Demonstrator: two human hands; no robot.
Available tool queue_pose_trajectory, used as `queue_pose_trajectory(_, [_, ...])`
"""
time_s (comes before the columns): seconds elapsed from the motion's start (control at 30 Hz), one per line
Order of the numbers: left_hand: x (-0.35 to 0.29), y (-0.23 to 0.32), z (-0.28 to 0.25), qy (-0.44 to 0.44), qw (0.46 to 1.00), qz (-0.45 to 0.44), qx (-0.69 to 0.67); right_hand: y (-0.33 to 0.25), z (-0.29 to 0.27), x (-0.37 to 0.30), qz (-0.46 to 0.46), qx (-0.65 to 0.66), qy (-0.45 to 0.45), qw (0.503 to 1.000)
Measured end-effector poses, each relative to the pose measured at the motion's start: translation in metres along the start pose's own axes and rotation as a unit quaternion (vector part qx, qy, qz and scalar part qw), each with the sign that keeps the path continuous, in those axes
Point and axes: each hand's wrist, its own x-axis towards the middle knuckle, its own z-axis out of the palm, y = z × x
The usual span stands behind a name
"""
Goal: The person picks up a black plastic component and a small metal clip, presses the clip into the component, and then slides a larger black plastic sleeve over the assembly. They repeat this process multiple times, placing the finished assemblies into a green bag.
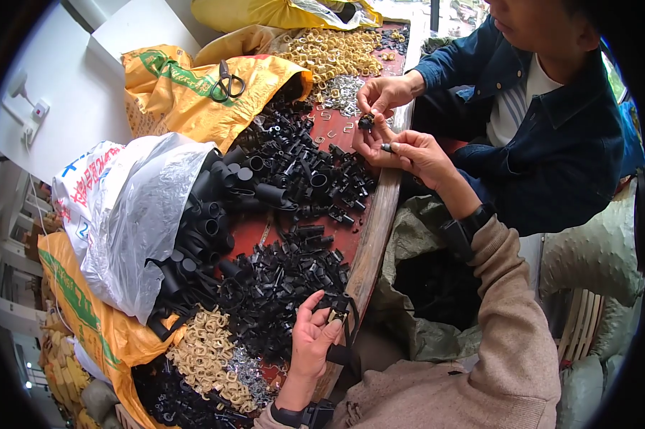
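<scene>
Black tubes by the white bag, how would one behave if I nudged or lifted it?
The black tubes have round sides, so one would probably roll, though crowded neighbours may stop it. Some open ends show hollow insides, so it's likely light for its size. The rims look round, not squashed, suggesting fairly firm walls.

matt black plastic parts (286, 275), glossy plastic bag (147, 214), rough wooden table edge (377, 236), woolly sleeve (508, 286)
</scene>
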Motion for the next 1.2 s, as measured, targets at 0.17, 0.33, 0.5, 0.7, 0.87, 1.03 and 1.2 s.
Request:
queue_pose_trajectory(0.17, [-0.001,-0.001,0.0,-0.001,1.0,0.004,0.003,0.008,0.01,-0.01,-0.011,-0.035,-0.058,0.998])
queue_pose_trajectory(0.33, [-0.008,-0.002,0.0,0.029,0.999,0.017,0.006,0.013,0.066,-0.041,-0.011,-0.138,-0.15,0.979])
queue_pose_trajectory(0.5, [-0.019,-0.002,-0.01,0.067,0.997,0.036,-0.01,0.059,0.11,-0.058,-0.061,-0.22,-0.252,0.94])
queue_pose_trajectory(0.7, [-0.046,0.009,-0.026,0.132,0.982,0.112,-0.073,0.073,0.18,-0.094,-0.051,-0.303,-0.384,0.871])
queue_pose_trajectory(0.87, [-0.074,0.007,-0.049,0.182,0.949,0.19,-0.173,0.077,0.217,-0.122,-0.058,-0.277,-0.446,0.849])
queue_pose_trajectory(1.03, [-0.095,0.0,-0.067,0.242,0.913,0.25,-0.211,0.097,0.238,-0.19,-0.128,-0.165,-0.473,0.856])
queue_pose_trajectory(1.2, [-0.104,-0.005,-0.076,0.217,0.912,0.268,-0.223,0.096,0.241,-0.222,-0.145,-0.214,-0.42,0.87])
